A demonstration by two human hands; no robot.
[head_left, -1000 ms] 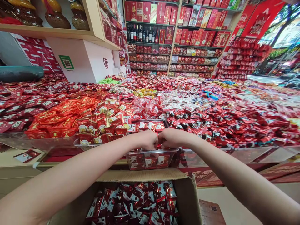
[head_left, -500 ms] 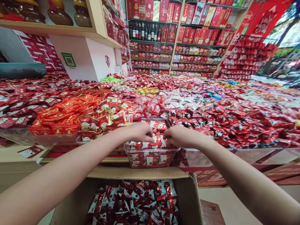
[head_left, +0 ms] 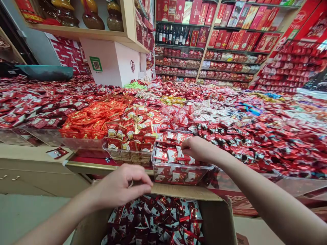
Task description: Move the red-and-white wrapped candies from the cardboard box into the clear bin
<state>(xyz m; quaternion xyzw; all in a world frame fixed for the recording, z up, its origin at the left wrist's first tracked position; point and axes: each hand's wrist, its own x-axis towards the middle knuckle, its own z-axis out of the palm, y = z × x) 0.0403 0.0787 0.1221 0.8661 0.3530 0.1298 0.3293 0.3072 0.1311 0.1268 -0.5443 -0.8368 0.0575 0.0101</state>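
The right hand (head_left: 200,148) is over the tub's right side, fingers curled down at the packets (head_left: 172,154); whether it pinches one I cannot tell. A careless sweep there could tip packets over the tub's front rim. The left hand (head_left: 120,187), thumb and fingers loosely apart and seemingly bare, is above the box's far left corner, where it could snag the flap (head_left: 186,193).

The clear tub (head_left: 182,167), by the worktop's (head_left: 33,149) front edge, holds red-and-white packets, and the box (head_left: 217,217) below that edge holds similar ones. Durian packets (head_left: 133,137) heap above their tub's rim, so a bump might spill them.
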